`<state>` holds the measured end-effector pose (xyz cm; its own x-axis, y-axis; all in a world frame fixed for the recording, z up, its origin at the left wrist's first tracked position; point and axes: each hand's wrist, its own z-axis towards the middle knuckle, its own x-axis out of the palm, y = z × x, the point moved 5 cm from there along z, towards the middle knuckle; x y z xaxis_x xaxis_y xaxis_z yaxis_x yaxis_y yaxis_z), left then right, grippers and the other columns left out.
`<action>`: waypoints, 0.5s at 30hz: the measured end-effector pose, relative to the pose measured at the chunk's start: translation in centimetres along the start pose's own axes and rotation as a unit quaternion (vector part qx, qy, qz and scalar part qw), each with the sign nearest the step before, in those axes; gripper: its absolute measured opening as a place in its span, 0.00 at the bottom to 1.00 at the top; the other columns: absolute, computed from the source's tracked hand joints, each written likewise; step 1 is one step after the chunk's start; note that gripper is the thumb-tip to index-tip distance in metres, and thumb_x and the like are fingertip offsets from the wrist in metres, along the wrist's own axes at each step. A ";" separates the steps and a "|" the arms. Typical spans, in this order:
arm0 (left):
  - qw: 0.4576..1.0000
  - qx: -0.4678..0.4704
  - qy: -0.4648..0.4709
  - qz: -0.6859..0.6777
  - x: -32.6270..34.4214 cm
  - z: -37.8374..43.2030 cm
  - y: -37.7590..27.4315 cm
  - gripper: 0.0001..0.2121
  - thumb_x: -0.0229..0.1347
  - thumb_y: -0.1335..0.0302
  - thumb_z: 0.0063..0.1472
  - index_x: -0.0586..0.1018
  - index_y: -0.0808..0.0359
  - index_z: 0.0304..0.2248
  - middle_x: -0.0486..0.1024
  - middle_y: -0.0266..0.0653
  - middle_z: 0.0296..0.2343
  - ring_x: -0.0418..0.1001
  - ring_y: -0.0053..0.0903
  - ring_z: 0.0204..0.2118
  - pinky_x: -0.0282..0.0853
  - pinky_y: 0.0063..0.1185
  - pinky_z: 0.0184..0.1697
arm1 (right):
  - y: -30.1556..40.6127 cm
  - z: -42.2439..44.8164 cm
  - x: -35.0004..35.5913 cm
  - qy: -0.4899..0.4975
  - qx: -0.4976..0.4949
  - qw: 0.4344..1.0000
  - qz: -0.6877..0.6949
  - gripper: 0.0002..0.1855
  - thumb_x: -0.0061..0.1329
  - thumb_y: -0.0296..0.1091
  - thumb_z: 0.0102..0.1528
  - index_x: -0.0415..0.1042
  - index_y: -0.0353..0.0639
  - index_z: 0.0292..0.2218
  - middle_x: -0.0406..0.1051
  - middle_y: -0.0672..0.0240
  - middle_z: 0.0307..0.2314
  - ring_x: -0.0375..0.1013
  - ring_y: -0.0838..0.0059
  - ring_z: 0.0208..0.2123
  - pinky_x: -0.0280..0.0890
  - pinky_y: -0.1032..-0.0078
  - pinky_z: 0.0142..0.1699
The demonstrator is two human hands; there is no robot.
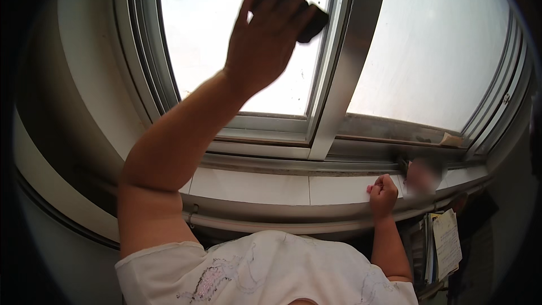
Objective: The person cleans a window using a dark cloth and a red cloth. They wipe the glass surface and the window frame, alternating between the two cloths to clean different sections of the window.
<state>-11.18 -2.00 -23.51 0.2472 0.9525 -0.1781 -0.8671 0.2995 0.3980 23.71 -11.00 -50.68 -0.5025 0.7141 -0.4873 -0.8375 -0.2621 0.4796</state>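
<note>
My left hand [264, 46] is raised high with its fingers spread over a dark, bunched cloth [315, 23]. The cloth lies in front of the bright left window pane [194, 29], close to the metal window frame [328, 72] on its right. Part of the cloth is hidden behind my fingers. Lower down on the right, my right hand [384, 192] is curled into a fist at the white tiled sill [271, 186]. A small pink thing [369, 188] pokes out at its thumb side, too small to identify.
A second, frosted-looking pane [423, 51] fills the right side. A blurred item [423, 176] stands on the sill beside my right hand. Below the sill runs a pale pipe [271, 225]. Papers and booklets [446, 241] are stacked at lower right. A wall [80, 51] borders the left.
</note>
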 end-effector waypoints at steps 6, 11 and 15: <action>0.968 0.219 0.104 -0.056 3.2 -13.9 -7.8 0.24 0.51 0.70 0.58 0.71 0.48 0.56 0.62 0.25 0.58 0.58 0.24 0.61 0.38 0.39 0.69 | -0.8 -0.5 0.6 -0.007 0.004 1.000 0.022 0.03 0.41 0.19 0.44 0.63 0.38 0.21 0.63 0.57 0.16 0.66 0.55 0.18 0.61 0.66 0.25; 0.925 0.355 0.124 0.060 2.7 -16.8 -7.0 0.28 0.50 0.68 0.60 0.63 0.47 0.61 0.52 0.23 0.64 0.54 0.21 0.64 0.32 0.40 0.70 | -1.7 -0.8 1.0 -0.029 -0.027 0.999 0.003 0.04 0.37 0.18 0.45 0.63 0.37 0.22 0.62 0.61 0.13 0.66 0.68 0.15 0.62 0.73 0.23; 0.974 0.171 0.111 0.098 2.3 -8.8 -0.5 0.27 0.48 0.72 0.62 0.65 0.38 0.59 0.58 0.25 0.62 0.60 0.22 0.62 0.40 0.54 0.61 | -1.3 -0.7 0.8 -0.024 -0.005 1.000 0.000 0.03 0.39 0.20 0.44 0.63 0.39 0.22 0.63 0.57 0.16 0.65 0.54 0.19 0.62 0.65 0.26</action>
<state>-14.03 -0.42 -32.04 -0.0407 0.9688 -0.2443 -0.6847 0.1511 0.7130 24.28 -10.51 -52.22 -0.4926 0.7438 -0.4518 -0.8394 -0.2693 0.4721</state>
